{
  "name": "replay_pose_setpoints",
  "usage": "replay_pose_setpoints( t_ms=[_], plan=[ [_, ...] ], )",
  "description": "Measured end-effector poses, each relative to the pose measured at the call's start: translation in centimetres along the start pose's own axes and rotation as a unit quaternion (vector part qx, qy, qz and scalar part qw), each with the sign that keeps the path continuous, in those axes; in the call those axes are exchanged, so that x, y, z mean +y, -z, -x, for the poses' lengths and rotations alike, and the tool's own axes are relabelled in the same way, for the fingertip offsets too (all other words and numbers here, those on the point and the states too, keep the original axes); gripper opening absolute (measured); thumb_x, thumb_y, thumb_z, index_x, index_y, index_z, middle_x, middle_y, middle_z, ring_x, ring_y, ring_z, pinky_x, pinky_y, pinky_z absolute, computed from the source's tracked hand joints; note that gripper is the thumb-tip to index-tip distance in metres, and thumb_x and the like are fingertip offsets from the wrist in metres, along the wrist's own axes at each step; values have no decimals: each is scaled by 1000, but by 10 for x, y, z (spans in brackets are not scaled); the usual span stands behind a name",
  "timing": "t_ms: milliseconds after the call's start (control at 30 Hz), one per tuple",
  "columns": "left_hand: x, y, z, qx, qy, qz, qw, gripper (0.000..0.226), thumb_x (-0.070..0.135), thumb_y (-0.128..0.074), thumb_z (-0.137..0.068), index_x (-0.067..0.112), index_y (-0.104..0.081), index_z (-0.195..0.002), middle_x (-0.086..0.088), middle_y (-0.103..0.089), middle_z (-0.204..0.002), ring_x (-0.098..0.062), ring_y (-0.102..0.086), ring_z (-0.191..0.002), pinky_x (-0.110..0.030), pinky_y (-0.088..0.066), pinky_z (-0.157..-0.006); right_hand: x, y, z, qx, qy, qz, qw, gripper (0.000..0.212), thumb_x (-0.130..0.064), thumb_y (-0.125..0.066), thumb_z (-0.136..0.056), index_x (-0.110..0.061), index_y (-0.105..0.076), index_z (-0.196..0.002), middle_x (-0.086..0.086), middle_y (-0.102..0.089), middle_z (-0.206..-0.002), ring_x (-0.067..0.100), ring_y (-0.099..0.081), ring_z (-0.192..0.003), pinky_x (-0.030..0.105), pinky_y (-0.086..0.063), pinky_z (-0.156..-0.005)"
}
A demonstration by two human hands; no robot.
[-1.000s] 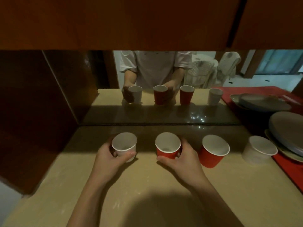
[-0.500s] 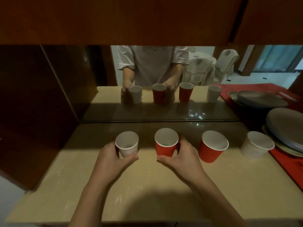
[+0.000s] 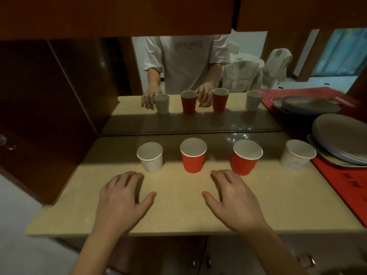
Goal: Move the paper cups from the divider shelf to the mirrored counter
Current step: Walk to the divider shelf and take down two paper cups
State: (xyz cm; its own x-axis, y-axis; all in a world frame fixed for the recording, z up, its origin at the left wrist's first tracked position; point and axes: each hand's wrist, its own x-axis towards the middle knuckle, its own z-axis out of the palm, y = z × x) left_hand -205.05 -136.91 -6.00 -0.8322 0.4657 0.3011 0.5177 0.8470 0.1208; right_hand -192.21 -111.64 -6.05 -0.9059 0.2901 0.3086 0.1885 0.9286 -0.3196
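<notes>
Four paper cups stand upright in a row on a beige counter (image 3: 178,215), near the mirror (image 3: 198,122) at its far edge. From left to right: white cup (image 3: 151,158), red cup (image 3: 193,155), second red cup (image 3: 245,157), second white cup (image 3: 296,155). The left hand (image 3: 123,199) and right hand (image 3: 232,199) are spread and relaxed just on the near side of the cups, grasping nothing. Stacked plates (image 3: 341,135) sit on a red cloth (image 3: 341,185) at the right.

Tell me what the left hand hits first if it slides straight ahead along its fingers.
Probably the leftmost white cup, standing just beyond the fingertips of the left hand; depth is unclear.
</notes>
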Motion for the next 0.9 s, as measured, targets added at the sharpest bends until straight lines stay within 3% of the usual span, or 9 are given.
replay_pose_setpoints(
  t_ms=[200, 367, 500, 633, 767, 900],
  plan=[
    [16, 7, 24, -6, -24, 10, 1000, 57, 63, -50, -78, 23, -61, -117, 1, -62, -120, -24, -56, -109, -40, -46, -85, -4, 7, 25, 19, 0, 30, 999, 54, -56, -51, -86, -21, -58, -126, -3, -59, -118, 14, -52, -109, 28, -46, -87],
    [31, 15, 25, -16, -64, 18, 998, 64, 69, -40, -80, 28, -55, -126, 5, -58, -129, -19, -50, -117, -41, -45, -92, -5, 26, 54, 38, -44, 58, 997, 55, -55, -49, -86, -19, -57, -126, 1, -60, -118, 17, -53, -108, 33, -47, -89],
    [51, 18, 24, -21, -132, 44, 990, 66, 70, -35, -81, 29, -52, -130, 5, -56, -130, -18, -49, -118, -41, -44, -94, -6, 40, 90, 68, -127, 81, 986, 55, -54, -49, -86, -18, -57, -127, 3, -60, -117, 20, -53, -110, 37, -46, -91],
    [80, 20, 33, -31, -220, 83, 971, 60, 65, -45, -81, 27, -55, -126, 3, -59, -126, -20, -51, -115, -41, -45, -90, -11, 53, 143, 100, -211, 101, 967, 54, -50, -55, -84, -15, -59, -125, 6, -61, -114, 25, -55, -109, 39, -46, -92],
    [116, 20, 56, -42, -307, 121, 943, 56, 59, -55, -82, 24, -57, -126, 2, -60, -124, -21, -51, -115, -40, -44, -90, -16, 69, 208, 121, -292, 129, 940, 54, -49, -56, -83, -14, -60, -124, 9, -62, -112, 27, -56, -107, 39, -47, -90],
    [159, 23, 84, -53, -384, 141, 911, 59, 62, -50, -83, 24, -55, -127, 1, -59, -125, -21, -51, -117, -42, -45, -92, -20, 86, 278, 147, -375, 160, 901, 53, -47, -59, -81, -14, -61, -123, 9, -62, -111, 28, -57, -104, 39, -48, -85]
  ],
)
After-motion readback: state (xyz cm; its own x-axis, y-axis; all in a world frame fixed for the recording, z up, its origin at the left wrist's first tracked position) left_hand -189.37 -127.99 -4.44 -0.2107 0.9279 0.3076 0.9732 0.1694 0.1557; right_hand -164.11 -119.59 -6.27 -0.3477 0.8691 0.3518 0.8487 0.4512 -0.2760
